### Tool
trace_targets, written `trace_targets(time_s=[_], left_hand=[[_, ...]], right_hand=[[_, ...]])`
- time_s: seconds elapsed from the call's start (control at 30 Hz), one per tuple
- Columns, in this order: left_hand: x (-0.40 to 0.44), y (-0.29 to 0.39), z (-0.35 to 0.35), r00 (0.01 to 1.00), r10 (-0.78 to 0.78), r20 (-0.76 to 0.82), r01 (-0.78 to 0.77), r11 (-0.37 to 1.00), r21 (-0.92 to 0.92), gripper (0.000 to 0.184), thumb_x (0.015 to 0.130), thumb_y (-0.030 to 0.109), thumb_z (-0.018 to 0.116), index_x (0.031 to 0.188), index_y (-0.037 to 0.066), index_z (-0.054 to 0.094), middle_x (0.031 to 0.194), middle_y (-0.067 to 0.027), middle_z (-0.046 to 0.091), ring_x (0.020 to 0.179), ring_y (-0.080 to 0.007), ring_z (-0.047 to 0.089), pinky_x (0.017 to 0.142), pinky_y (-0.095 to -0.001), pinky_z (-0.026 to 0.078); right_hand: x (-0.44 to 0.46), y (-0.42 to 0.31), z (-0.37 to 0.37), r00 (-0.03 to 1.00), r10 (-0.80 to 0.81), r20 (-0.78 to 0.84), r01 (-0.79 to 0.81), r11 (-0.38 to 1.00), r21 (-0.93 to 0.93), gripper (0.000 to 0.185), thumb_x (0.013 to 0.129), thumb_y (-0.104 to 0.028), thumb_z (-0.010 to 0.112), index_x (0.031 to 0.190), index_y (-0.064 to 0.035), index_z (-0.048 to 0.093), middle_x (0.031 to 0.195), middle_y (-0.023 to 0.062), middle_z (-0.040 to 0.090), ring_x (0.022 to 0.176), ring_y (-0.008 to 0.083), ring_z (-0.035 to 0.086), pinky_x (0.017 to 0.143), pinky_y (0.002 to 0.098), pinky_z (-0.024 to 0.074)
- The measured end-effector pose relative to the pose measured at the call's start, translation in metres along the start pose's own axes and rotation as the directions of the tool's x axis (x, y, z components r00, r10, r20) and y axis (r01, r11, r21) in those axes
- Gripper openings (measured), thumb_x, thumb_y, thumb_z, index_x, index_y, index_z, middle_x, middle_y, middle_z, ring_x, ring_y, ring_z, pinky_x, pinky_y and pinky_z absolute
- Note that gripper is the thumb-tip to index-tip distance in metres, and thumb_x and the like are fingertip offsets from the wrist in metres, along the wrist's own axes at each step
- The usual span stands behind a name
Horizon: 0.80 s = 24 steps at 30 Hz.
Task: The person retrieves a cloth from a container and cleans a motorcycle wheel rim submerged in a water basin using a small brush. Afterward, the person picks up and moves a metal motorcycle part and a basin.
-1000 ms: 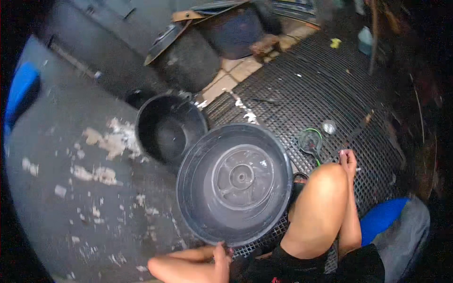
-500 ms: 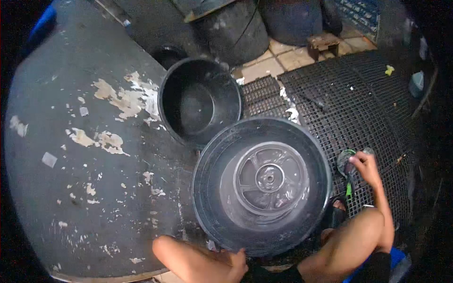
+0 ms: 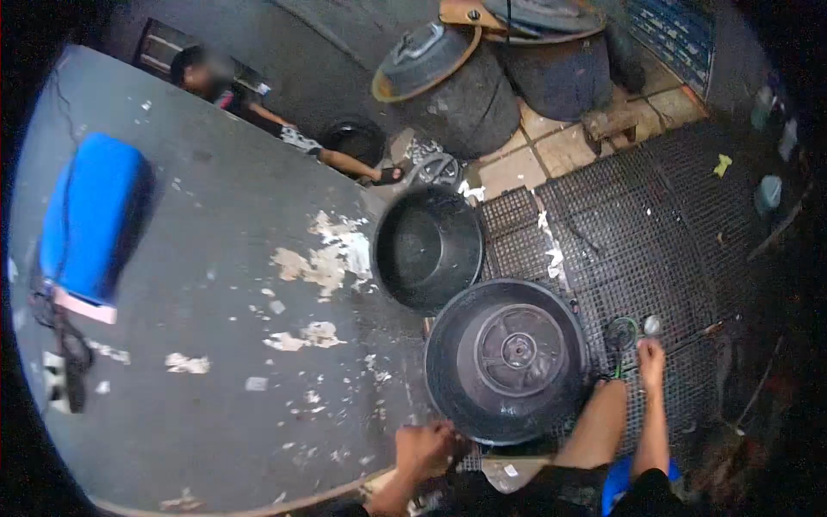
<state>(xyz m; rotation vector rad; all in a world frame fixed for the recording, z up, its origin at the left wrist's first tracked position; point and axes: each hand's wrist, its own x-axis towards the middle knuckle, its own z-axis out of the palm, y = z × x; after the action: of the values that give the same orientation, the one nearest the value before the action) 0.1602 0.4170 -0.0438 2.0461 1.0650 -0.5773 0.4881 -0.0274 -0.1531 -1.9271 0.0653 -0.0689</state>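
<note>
A large dark round tub (image 3: 452, 370) with a wheel-like ring pattern on its bottom stands in front of me. Near its lower left rim is my left hand (image 3: 424, 450), fingers curled; what they hold, if anything, is hidden. To the right of the tub, over the black grating, my right hand (image 3: 652, 364) is closed with its fingertips together, and anything between them is too small to name. Just beyond it lie a small green-rimmed net (image 3: 622, 334) and a small round pale object (image 3: 652, 324). A second, smaller black tub (image 3: 428, 248) stands behind the large one.
A grey surface with peeled patches (image 3: 215, 276) spreads on the left, bearing a blue case-like object (image 3: 95, 215) and cables. Behind it sits another person (image 3: 237, 102), one leg extended. Large lidded bins (image 3: 469, 103) stand at the back. Black grating (image 3: 620, 215) covers the right floor.
The view has shifted, bringing the other person and the whole blue object into sight. My left hand has risen from beside my leg. My right hand is now just below the round pale object.
</note>
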Motion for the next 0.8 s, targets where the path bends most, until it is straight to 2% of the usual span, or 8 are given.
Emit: trace_targets(time_s=[0.03,0.1,0.13,0.23,0.3,0.4,0.43,0.8], left_hand=[[-0.021,0.032,-0.031,0.999,0.028,-0.038,-0.016,0.959,0.283,0.021,0.086,0.019,0.057,0.1,0.005,0.064,0.091,-0.0069,0.066,0.081,-0.0168,0.06,0.076,-0.0306,0.049],[-0.05,0.115,-0.081,0.977,0.211,0.018,-0.203,0.956,-0.213,0.021,0.085,0.02,0.059,0.101,0.007,0.063,0.087,-0.0043,0.065,0.076,-0.0132,0.059,0.068,-0.0287,0.049],[-0.065,0.165,-0.102,0.985,0.173,0.013,-0.168,0.97,-0.177,0.022,0.085,0.021,0.059,0.102,0.007,0.062,0.085,-0.0036,0.065,0.074,-0.0118,0.059,0.066,-0.0273,0.048],[-0.095,0.278,-0.14,0.955,0.286,-0.076,-0.295,0.938,-0.182,0.023,0.087,0.023,0.061,0.103,0.007,0.062,0.084,-0.0017,0.064,0.072,-0.0084,0.057,0.061,-0.0241,0.046],[-0.108,0.323,-0.154,0.97,0.232,-0.068,-0.242,0.939,-0.245,0.024,0.088,0.023,0.06,0.103,0.004,0.061,0.086,-0.0028,0.063,0.077,-0.0111,0.057,0.068,-0.0263,0.047],[-0.107,0.315,-0.168,0.975,0.211,-0.067,-0.218,0.97,-0.112,0.027,0.086,0.024,0.063,0.104,0.003,0.061,0.082,-0.0032,0.063,0.068,-0.01,0.056,0.059,-0.0258,0.047],[-0.124,0.318,-0.174,0.985,0.165,-0.052,-0.17,0.979,-0.113,0.027,0.086,0.023,0.063,0.103,0.003,0.061,0.081,-0.0044,0.063,0.068,-0.0101,0.057,0.057,-0.0262,0.047],[-0.235,0.185,-0.094,0.937,-0.349,-0.024,0.323,0.889,-0.323,0.036,0.088,0.026,0.057,0.116,0.003,0.057,0.102,-0.0123,0.063,0.087,-0.0184,0.06,0.076,-0.0331,0.049]], right_hand=[[-0.014,0.004,-0.019,0.991,0.123,0.059,-0.123,0.992,0.0,0.028,0.09,-0.015,0.055,0.065,-0.0042,0.051,0.059,-0.0001,0.042,0.055,0.0083,0.038,0.049,0.0293,0.0303],[-0.049,-0.034,-0.062,0.934,0.342,0.101,-0.352,0.928,0.121,0.027,0.089,-0.019,0.057,0.066,-0.005,0.055,0.057,-0.0003,0.042,0.055,0.0091,0.041,0.05,0.0292,0.0335],[-0.079,0.033,-0.064,0.99,0.144,0.002,-0.144,0.987,-0.072,0.031,0.088,-0.023,0.058,0.064,-0.0051,0.053,0.057,-0.0005,0.043,0.053,0.0086,0.041,0.048,0.029,0.0334],[-0.117,0.041,-0.112,0.901,0.433,0.037,-0.435,0.894,0.107,0.021,0.09,-0.016,0.053,0.082,-0.0003,0.063,0.072,0.0053,0.056,0.054,0.0151,0.05,0.05,0.0309,0.0419],[-0.133,0.111,-0.146,0.828,0.517,0.219,-0.464,0.411,0.785,0.022,0.09,-0.023,0.056,0.072,-0.0098,0.058,0.06,-0.0014,0.052,0.05,0.0074,0.047,0.04,0.023,0.0326],[-0.105,0.055,-0.183,0.779,0.583,-0.229,-0.509,0.802,0.313,0.022,0.09,-0.024,0.057,0.072,-0.0102,0.058,0.056,-0.0012,0.052,0.046,0.0078,0.045,0.04,0.0232,0.0336],[-0.09,0.045,-0.189,0.732,0.607,-0.311,-0.39,0.746,0.54,0.026,0.089,-0.026,0.058,0.069,-0.0099,0.057,0.054,-0.001,0.049,0.044,0.0073,0.043,0.04,0.0232,0.0338],[0.111,-0.187,-0.086,0.957,0.256,0.135,-0.287,0.902,0.322,0.024,0.088,-0.029,0.061,0.079,-0.0069,0.061,0.06,-0.0035,0.045,0.052,0.0057,0.039,0.047,0.0236,0.033]])
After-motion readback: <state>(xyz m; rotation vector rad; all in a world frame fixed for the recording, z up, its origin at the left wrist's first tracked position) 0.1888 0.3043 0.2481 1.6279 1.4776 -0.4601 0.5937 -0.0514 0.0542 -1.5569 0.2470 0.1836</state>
